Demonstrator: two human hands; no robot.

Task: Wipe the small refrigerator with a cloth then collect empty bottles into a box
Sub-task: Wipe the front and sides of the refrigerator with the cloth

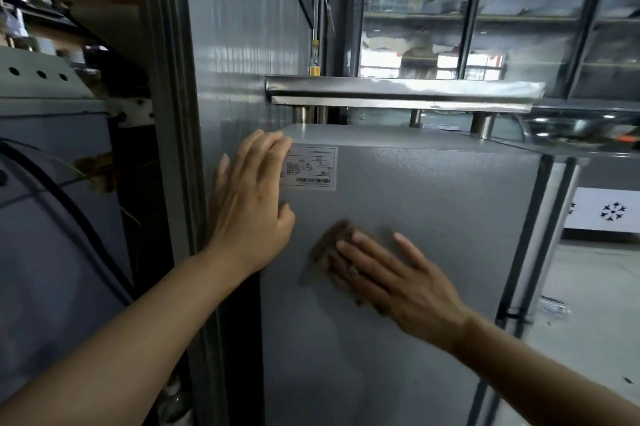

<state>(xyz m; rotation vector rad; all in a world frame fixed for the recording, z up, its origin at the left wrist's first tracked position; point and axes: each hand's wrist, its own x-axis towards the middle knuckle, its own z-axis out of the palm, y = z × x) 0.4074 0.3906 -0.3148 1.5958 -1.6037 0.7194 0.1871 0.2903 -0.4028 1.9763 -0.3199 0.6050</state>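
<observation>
The small grey refrigerator [433,217] fills the middle of the view, its side panel facing me. A white label [311,167] is stuck near its upper left corner. My left hand [249,197] lies flat with straight fingers on the refrigerator's left edge, fingertips over the label's corner. My right hand [394,276] presses a brown cloth [327,245] flat against the panel, fingers spread; the cloth is blurred and mostly hidden under the fingers. No bottles or box are in view.
A steel shelf [401,91] on short legs stands just above the refrigerator top. A grey wall post [173,148] runs close on the left. Glass-fronted shelving [485,10] is behind. A white floor [588,304] lies to the right.
</observation>
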